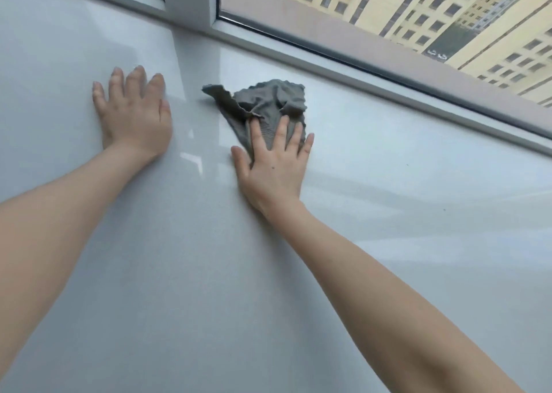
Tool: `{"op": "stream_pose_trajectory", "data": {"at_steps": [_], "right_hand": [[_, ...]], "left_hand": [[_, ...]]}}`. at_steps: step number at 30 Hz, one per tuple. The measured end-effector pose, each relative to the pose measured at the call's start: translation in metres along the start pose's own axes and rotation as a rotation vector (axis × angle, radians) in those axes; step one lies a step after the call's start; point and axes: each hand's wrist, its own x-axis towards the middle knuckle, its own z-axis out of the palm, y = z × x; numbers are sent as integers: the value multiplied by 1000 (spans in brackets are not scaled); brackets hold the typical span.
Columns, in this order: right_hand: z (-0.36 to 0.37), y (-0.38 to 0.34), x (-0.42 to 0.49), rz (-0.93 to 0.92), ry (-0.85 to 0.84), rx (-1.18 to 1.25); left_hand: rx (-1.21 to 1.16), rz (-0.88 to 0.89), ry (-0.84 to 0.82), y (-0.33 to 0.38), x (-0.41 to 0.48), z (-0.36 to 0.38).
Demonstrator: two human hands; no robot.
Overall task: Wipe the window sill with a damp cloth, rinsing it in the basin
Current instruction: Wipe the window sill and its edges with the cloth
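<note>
**sill_scrubber:** Forearms fill the bottom of the head view, both bare, reaching up over the pale glossy window sill (185,273). Left hand (134,114) is spread flat, palm down on the bare sill, holding nothing, looks like it's just propping the person up. Right hand (273,165) is also flat with fingers fanned, pressing on the near corner of the grey cloth (263,109). So it's pinning it rather than gripping it.

**damp_rag_dan:** Where's the cloth sitting exactly?

**sill_scrubber:** On the sill, near the white window frame (191,7) post, well apart from the left hand. Most of it is bunched up beyond the fingertips, wrinkled, with one corner flopped out to the left.

**damp_rag_dan:** That's the risk imo. With only one corner under the palm, a push could just slide the hand over it or drag a crumpled wad around, so you'd get streaks instead of a clean pass. The glossy surface looks slick too, and if it's wet the propping hand might skid.

**sill_scrubber:** Agreed. Can't see any basin in shot either, so rinsing probably means carrying a dripping cloth somewhere out of view.
</note>
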Motion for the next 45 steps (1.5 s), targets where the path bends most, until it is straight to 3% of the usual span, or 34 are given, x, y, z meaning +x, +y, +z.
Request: {"op": "stream_pose_trajectory", "data": {"at_steps": [3,5,8,10,13,17,21,23,26,30,32,37,41,45], "right_hand": [[-2,54,-18,-149,54,-9],[-8,126,-38,13,67,-34],[-22,217,-81,367,-52,-103],[-24,237,-98,415,-101,-120],[-37,218,-105,387,-22,-80],[-91,141,-131,212,396,269],[-142,82,-167,277,169,605],[-134,85,-170,395,59,492],[-106,90,-174,453,-18,86],[-64,61,-186,538,-205,237],[-33,39,-189,533,-281,186],[0,60,-119,369,10,110],[-10,99,-13,353,38,47],[-15,67,75,95,49,104]], "left_hand": [[-1,23,11,-3,-1,0],[14,28,11,-5,-1,-1],[10,10,-16,-1,-5,-4],[-1,-6,-32,4,-13,-6],[-55,28,-35,10,-27,-10],[-145,94,12,17,-44,-22],[-191,122,16,21,-56,-31],[-201,130,1,22,-59,-33],[-214,131,12,18,-64,-41],[-212,118,8,1,-62,-42],[-220,109,-1,-6,-63,-39],[-250,148,0,-18,-60,-33],[-296,189,69,-29,-45,-32],[-323,224,154,-38,-33,-28]]}}
